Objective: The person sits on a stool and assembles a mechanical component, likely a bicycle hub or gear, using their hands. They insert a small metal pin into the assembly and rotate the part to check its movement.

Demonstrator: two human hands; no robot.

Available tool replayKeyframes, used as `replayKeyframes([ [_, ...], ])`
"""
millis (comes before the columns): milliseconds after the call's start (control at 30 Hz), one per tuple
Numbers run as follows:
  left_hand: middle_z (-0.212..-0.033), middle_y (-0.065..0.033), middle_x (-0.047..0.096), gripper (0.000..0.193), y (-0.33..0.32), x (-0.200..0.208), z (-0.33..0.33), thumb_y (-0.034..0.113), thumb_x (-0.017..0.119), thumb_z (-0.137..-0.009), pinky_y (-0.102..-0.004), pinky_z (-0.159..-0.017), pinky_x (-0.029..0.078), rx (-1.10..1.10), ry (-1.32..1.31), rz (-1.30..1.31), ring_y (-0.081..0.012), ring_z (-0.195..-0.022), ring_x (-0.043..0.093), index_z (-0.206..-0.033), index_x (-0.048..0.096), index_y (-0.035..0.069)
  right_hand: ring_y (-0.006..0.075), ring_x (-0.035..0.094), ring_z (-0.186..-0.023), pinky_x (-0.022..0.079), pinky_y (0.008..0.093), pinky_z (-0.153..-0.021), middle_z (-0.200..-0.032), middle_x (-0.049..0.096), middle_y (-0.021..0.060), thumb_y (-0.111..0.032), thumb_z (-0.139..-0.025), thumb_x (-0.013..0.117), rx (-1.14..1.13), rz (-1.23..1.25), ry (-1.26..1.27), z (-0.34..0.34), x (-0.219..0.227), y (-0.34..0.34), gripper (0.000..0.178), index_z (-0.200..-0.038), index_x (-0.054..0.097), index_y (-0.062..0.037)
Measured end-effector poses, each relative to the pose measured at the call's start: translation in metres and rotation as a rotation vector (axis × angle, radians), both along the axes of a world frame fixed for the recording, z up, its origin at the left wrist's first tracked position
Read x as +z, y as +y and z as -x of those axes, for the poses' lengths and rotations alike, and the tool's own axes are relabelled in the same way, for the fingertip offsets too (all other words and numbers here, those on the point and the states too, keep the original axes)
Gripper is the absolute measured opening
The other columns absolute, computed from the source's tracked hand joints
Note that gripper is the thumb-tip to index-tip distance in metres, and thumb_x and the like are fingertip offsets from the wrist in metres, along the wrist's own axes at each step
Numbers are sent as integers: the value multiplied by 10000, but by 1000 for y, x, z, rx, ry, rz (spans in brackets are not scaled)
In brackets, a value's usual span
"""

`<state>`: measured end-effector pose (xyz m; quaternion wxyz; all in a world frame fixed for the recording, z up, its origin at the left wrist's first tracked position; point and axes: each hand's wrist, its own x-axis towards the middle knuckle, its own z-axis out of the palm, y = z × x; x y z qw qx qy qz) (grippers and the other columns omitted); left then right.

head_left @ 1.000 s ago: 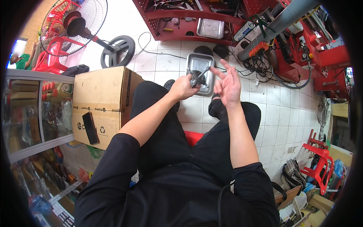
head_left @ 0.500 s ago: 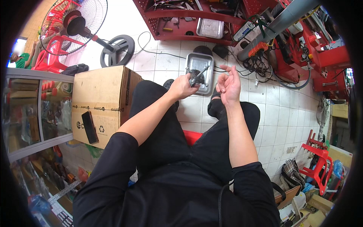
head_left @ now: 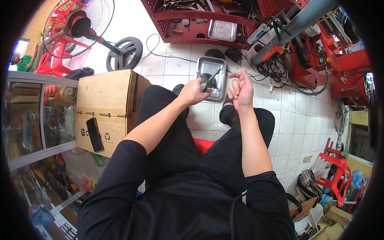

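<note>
My left hand [head_left: 191, 94] is closed round a dark metal mechanical part with light metal rods sticking out [head_left: 209, 83]. That part is over a rectangular grey metal tray [head_left: 212, 60] on the floor between my feet; whether it touches the tray I cannot tell. To the right of the tray my right hand [head_left: 243, 94] is raised with the palm turned partly up. Its fingers are loosely bent and apart, one pointing left, and nothing shows in them.
A cardboard box [head_left: 102, 94] with a phone [head_left: 95, 134] on top stands at my left, beside a glass cabinet [head_left: 60, 112]. Ahead are a standing fan [head_left: 82, 27] and a red tool rack [head_left: 192, 30]. Cables [head_left: 272, 70] and red machinery [head_left: 320, 60] fill the right.
My right hand's fingers have curled in more, with one finger left pointing left. My left hand and the metal part have stayed nearly in place.
</note>
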<state>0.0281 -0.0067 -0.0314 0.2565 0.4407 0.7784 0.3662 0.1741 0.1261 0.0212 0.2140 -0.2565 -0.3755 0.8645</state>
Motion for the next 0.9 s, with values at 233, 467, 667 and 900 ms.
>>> replayKeyframes([
  [233,-778,-234,628,365,-2,6,-2,288,687,-724,-432,-712,487,-23,24,34,-386,-791,616,-891,590,-22,62,353,-367,358,217,-376,-972,623,238,-452,-948,416,-11,-1,56,4,8,-8,473,-1137,475,-22],
  [467,-782,-238,630,370,-3,4,-1,287,695,-716,-432,-716,487,-11,-18,8,-386,-789,619,-892,592,-22,59,333,-349,321,215,-352,-665,587,105,-487,-947,400,-144,-21,-10,12,20,-16,492,-1030,508,-14],
  [667,-789,-239,632,367,-1,-4,2,277,696,-715,-428,-721,489,2,-10,-22,-388,-794,620,-901,595,-22,59,319,-348,321,209,-355,-735,571,115,-516,-941,390,-64,-17,-21,4,3,-1,526,-1083,491,-19],
  [900,-786,-236,632,365,-2,1,-1,278,696,-714,-427,-726,490,-6,-39,-24,-392,-791,618,-891,593,-24,47,302,-336,298,209,-345,-605,489,49,-513,-941,390,-40,-4,-45,8,19,-13,533,-1034,505,-1],
])
